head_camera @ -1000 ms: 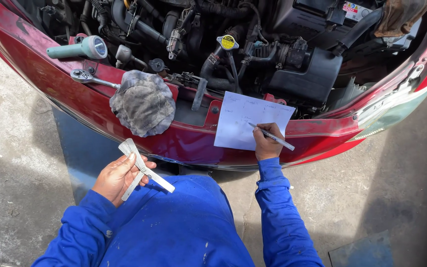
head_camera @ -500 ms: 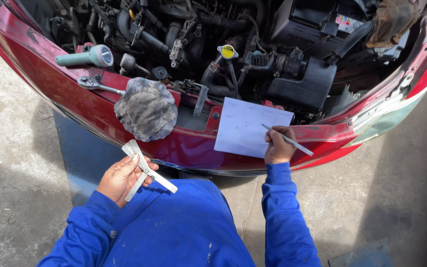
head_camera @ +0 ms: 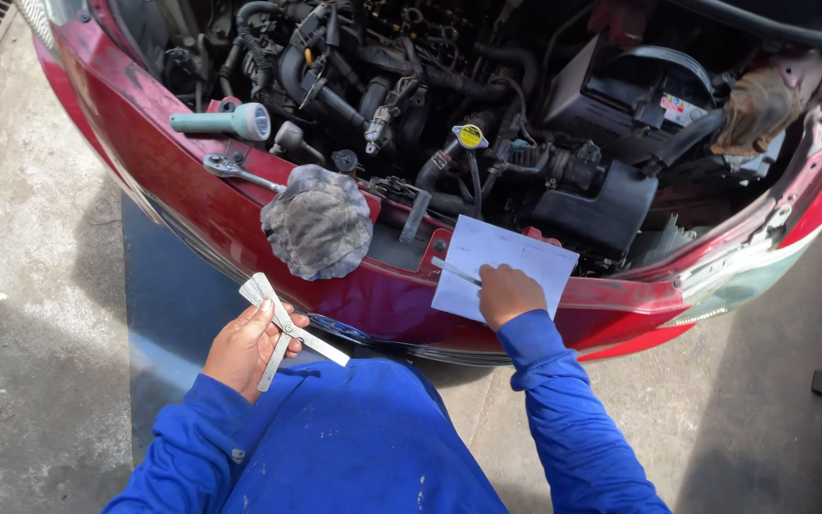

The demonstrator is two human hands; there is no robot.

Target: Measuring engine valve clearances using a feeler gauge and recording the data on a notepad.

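**Steel gauge blades held clear of the paper**

Steel feeler gauges (head_camera: 283,324) are gripped, fanned, in the left hand (head_camera: 244,347), well left of the white sheet (head_camera: 506,271) on the car's red front edge (head_camera: 620,305), where the right hand (head_camera: 509,293) clasps a pen (head_camera: 456,271).

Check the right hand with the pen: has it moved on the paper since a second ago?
Yes. The right hand has slid left across the sheet of paper; the pen, which earlier pointed off its right edge, now points toward its left edge.
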